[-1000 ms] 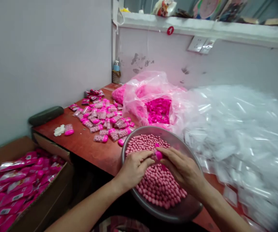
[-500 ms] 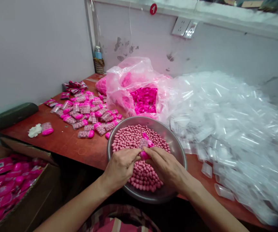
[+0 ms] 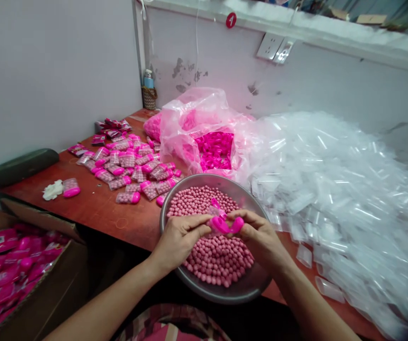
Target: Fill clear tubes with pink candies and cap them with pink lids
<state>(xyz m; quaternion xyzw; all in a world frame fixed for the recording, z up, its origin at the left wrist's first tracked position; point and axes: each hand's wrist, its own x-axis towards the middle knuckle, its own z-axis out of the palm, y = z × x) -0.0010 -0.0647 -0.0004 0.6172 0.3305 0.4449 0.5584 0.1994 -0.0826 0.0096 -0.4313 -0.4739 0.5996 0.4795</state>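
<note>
Over the steel bowl (image 3: 262,214) of pink beads (image 3: 218,263), my left hand (image 3: 181,239) pinches a small clear container with a pink flip cap (image 3: 220,225). That cap's lid (image 3: 237,225) is swung open to the right, and the thumb and fingers of my right hand (image 3: 261,234) close on it. Just behind, a second pink cap (image 3: 216,204) with a raised lid shows between the hands; what it is attached to is partly hidden. Both hands are above the beads.
Filled containers with pink caps (image 3: 128,158) lie on the red table (image 3: 119,222) at left. Behind the bowl a plastic bag (image 3: 204,102) holds pink caps. Clear empty containers (image 3: 332,189) are heaped right. A carton (image 3: 62,274) of pink packs stands lower left.
My right hand has shifted a little right, and the nearer pink cap now shows with its lid open. The view has tilted slightly.
</note>
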